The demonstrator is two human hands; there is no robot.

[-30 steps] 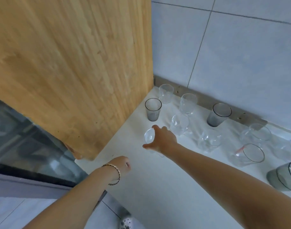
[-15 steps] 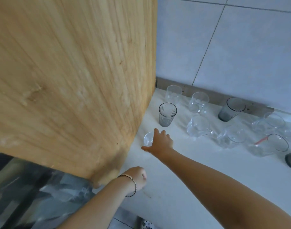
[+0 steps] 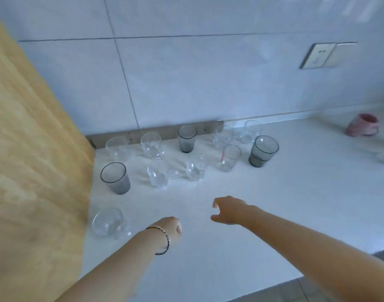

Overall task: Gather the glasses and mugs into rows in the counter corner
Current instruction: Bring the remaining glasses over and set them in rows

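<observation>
Several clear and smoky grey glasses stand in two rows in the corner of the white counter [image 3: 273, 203]. A grey tumbler [image 3: 115, 178] leads the front row beside the wooden panel. A clear glass mug [image 3: 108, 222] stands alone nearer to me, against that panel. My right hand [image 3: 227, 211] hovers over the counter to the right of the mug, fingers apart, holding nothing. My left hand [image 3: 170, 228], with a bracelet on the wrist, is curled into a fist just right of the mug, empty. A pink mug [image 3: 363, 125] sits far right by the wall.
A tall wooden panel [image 3: 34, 160] walls off the left side. Tiled wall behind carries a socket plate [image 3: 319, 55]. A larger grey glass [image 3: 263, 151] ends the front row. The counter's front edge runs at lower right, floor below it.
My right hand has let go of the clear mug by the panel and drawn back to the right. The view has swung right and up, showing more counter and the pink mug.
</observation>
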